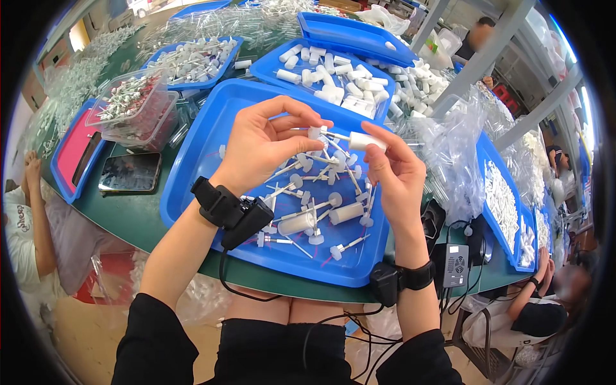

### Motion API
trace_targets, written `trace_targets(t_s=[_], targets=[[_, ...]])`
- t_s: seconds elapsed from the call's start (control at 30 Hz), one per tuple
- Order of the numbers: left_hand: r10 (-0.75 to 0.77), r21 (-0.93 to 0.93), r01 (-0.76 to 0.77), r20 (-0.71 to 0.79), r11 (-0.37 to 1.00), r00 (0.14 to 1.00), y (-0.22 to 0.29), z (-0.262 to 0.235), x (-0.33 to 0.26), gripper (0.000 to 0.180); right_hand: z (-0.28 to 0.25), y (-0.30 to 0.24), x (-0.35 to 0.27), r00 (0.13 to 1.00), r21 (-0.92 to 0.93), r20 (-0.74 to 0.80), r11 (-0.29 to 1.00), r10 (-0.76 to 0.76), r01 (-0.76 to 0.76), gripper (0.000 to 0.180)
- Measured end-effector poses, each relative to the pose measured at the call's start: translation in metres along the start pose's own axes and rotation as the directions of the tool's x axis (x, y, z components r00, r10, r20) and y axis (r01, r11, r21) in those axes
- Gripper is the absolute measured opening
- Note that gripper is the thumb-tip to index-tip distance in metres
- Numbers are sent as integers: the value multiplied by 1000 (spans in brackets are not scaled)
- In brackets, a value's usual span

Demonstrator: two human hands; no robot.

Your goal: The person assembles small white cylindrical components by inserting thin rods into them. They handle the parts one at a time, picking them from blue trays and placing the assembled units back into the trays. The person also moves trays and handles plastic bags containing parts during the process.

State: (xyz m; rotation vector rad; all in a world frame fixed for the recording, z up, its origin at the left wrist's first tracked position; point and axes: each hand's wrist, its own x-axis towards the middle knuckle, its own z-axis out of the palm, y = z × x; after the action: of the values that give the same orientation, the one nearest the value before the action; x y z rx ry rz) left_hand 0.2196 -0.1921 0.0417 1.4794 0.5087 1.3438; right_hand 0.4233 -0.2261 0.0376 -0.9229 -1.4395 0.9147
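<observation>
Above a large blue tray (192, 186), my left hand (264, 142) pinches a slim white stem piece with a translucent round collar (315, 133) between thumb and fingertips. My right hand (399, 179) grips a white plastic cylinder (367, 142) by thumb and fingers. The thin stem runs from the collar to the cylinder's left end; whether it goes inside I cannot tell. Below both hands, many similar collared stem pieces (337, 250) lie scattered in the tray. Two white cylinders (296, 223) lie among them. Black straps with small boxes are on both my wrists.
Behind stands a blue tray of white cylinders (324, 74); another holds collared pieces (199, 61). To the left are clear tubs (138, 106) and a phone (130, 173). At right are plastic bags (452, 167), a small device with cables (455, 264), and other people.
</observation>
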Motion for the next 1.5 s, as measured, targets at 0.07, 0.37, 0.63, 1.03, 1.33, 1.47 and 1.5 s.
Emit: trace_targets(t_s=[0.07, 0.37, 0.63, 1.03, 1.33, 1.47, 1.5], targets=[[-41, -18, 40, -54, 999, 998, 3, 1, 1, 23, 1, 0, -1, 998, -38, 4, 997, -62, 62, 24], [-101, 24, 102, -42, 995, 994, 2, -6, -2, 22, 2, -1, -5, 991, -319, -30, 940, -132, 116, 13], [-33, 29, 31, 59, 999, 998, 2, -3, -3, 23, 1, -11, -4, 987, 36, 137, 995, 90, -96, 17], [-345, 53, 343, 32, 938, 938, 9, -4, -1, 28, -1, 0, -5, 990, -181, 73, 975, -119, 130, 19], [-147, 234, 129, 61, 964, 987, 0, -1, -4, 29, 7, 7, -7, 999, -169, 22, 985, -41, 44, 14], [-123, 219, 104, 74, 970, 990, 2, 0, -4, 29, 1, 0, -5, 976, -446, 65, 869, -207, 214, 17], [-120, 219, 99, 84, 971, 989, 2, 0, -4, 29, 1, -1, -5, 976, -450, 64, 867, -209, 215, 19]])
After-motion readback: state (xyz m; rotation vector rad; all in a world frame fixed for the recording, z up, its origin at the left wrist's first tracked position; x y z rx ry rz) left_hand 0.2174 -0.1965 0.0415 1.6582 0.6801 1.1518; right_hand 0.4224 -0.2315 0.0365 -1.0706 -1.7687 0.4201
